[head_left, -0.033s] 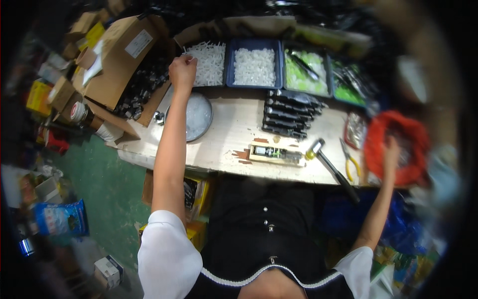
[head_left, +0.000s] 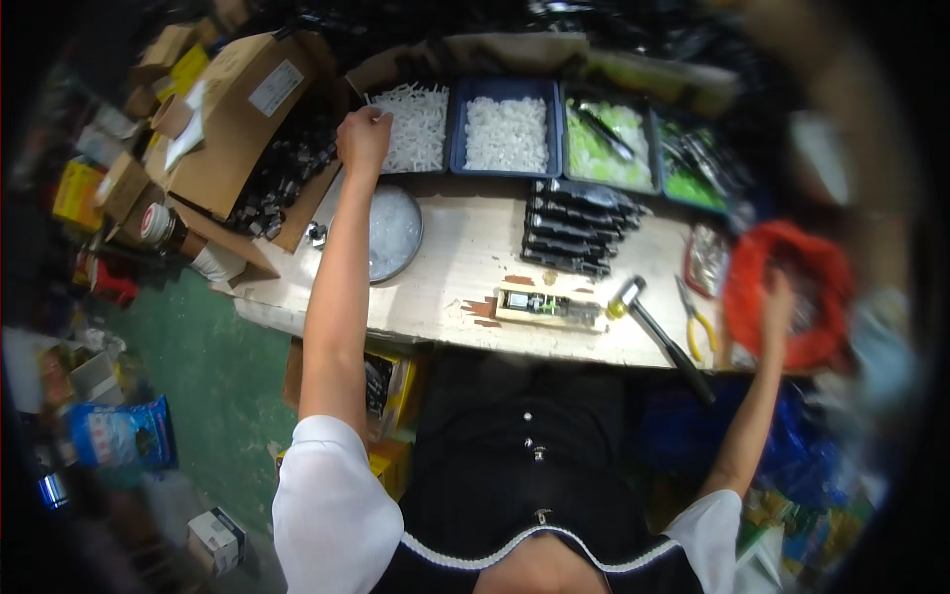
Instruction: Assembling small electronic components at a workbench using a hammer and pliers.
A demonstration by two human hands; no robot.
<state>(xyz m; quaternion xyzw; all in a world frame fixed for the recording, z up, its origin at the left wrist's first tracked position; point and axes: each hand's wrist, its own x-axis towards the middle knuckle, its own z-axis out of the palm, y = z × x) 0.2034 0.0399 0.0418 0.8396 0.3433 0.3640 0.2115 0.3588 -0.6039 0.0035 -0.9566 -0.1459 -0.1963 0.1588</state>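
My left hand [head_left: 363, 144] is raised at the left edge of a tray of thin white plastic pieces [head_left: 418, 127]. Its fingers are closed in a pinch, and whatever they hold is too small to make out. Far to the right, my right hand [head_left: 779, 297] reaches down into a red plastic bag [head_left: 742, 307]; its fingers are blurred among the contents. Between my arms, a small wooden fixture [head_left: 554, 319] with a black and clear part in it lies near the table's front edge. A hammer [head_left: 655, 327] and yellow-handled pliers [head_left: 701, 325] rest to its right.
Behind the stacked black parts [head_left: 574, 230] stand a blue tray of white pieces [head_left: 506, 168] and two trays of green pieces [head_left: 612, 148]. A round dish [head_left: 406, 252] sits under my left forearm. An open carton [head_left: 233, 129] of dark parts is at the left.
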